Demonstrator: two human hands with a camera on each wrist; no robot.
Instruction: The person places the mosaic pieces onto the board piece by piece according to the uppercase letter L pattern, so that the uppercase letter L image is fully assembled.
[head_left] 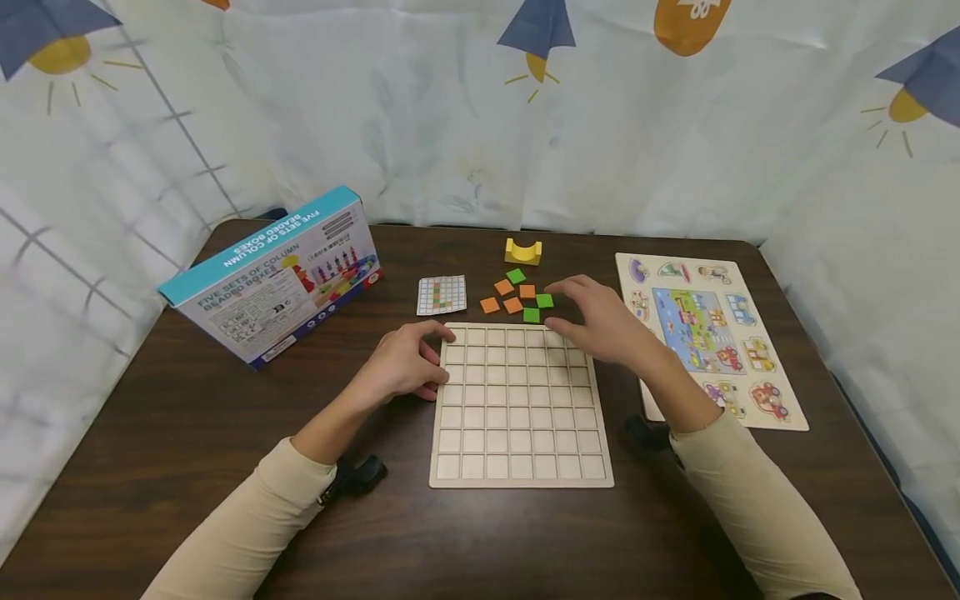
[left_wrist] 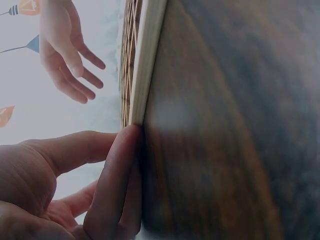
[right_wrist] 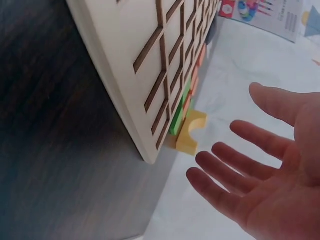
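A square wooden grid board with several rows of shallow cells lies on the table in front of the person. The left hand touches its left edge near the far corner; in the left wrist view the fingertips rest right at the board's side. Above the board's far right corner hovers the right hand, fingers spread and holding nothing. Near its fingertips, beyond the board, lie loose orange square tiles and green square tiles. Left of the tiles is a small pattern card with a coloured grid.
A yellow block with a curved notch stands behind the tiles. At the left is a blue-topped cardboard box. A picture puzzle board lies at the right, partly under the right forearm. A printed curtain hangs behind the table.
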